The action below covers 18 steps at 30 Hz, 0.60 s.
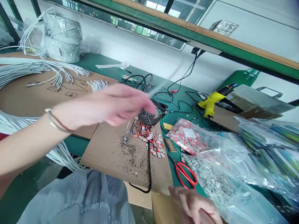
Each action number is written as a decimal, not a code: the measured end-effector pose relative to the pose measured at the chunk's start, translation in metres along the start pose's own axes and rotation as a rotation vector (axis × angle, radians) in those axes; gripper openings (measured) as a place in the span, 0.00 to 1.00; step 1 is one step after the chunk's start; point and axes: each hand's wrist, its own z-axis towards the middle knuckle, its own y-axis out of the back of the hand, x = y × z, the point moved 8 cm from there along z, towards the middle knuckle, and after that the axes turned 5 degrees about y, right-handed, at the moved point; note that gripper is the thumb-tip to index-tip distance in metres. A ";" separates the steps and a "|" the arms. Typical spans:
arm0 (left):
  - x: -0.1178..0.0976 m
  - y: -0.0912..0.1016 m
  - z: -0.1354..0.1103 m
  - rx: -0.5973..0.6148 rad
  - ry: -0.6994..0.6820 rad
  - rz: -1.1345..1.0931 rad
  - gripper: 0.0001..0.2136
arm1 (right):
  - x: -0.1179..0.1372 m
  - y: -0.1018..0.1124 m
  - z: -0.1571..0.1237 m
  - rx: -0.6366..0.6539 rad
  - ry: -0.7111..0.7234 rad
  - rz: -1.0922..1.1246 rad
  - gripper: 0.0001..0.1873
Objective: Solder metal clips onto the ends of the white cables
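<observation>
My left hand (121, 104), smeared by motion, passes over the cardboard sheet (102, 155) with its fingers closed. A blurred white cable (167, 82) sticks out from its fingertips toward the upper right. Below it, small red-and-silver metal connector pieces (151, 137) lie in a loose pile beside a round fan guard (149, 116). Dark crumbs and a silvery clump (125, 140) are scattered on the cardboard. At the bottom edge, my right hand (193, 205) has its fingers curled, near red-handled scissors (185, 174); whatever it may hold is hidden.
Bundles of white cables (30, 67) lie at left, before a wrapped cable spool (63, 37). A yellow heat gun (211, 102) stands at right. Plastic bags of metal parts (210, 177) cover the right side. A black cord (149, 165) crosses the cardboard. A green shelf beam (149, 17) runs overhead.
</observation>
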 end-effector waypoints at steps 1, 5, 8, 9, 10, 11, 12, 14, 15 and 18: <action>0.005 -0.021 0.005 0.075 0.018 -0.039 0.13 | -0.004 -0.006 0.000 0.005 -0.011 -0.014 0.22; 0.052 -0.083 -0.005 0.255 0.179 -0.250 0.14 | -0.019 -0.022 0.002 0.025 -0.115 -0.158 0.13; 0.106 -0.092 -0.031 0.200 0.368 -0.156 0.14 | -0.021 -0.038 0.006 0.065 -0.166 -0.198 0.09; 0.122 -0.090 -0.040 0.174 0.424 -0.093 0.15 | -0.020 -0.045 0.008 0.090 -0.171 -0.199 0.09; 0.135 -0.088 -0.048 0.158 0.461 -0.032 0.15 | -0.021 -0.053 0.010 0.112 -0.174 -0.197 0.09; 0.145 -0.085 -0.056 0.143 0.493 0.036 0.16 | -0.021 -0.059 0.012 0.130 -0.177 -0.187 0.08; 0.151 -0.082 -0.062 0.136 0.510 0.111 0.17 | -0.022 -0.065 0.014 0.136 -0.184 -0.175 0.07; 0.157 -0.077 -0.070 0.121 0.512 0.256 0.17 | -0.027 -0.073 0.015 0.135 -0.221 -0.140 0.04; 0.158 -0.075 -0.072 0.113 0.506 0.315 0.17 | -0.030 -0.075 0.015 0.125 -0.242 -0.125 0.02; 0.161 -0.075 -0.073 0.076 0.509 0.328 0.15 | -0.035 -0.082 0.013 0.134 -0.288 -0.096 0.03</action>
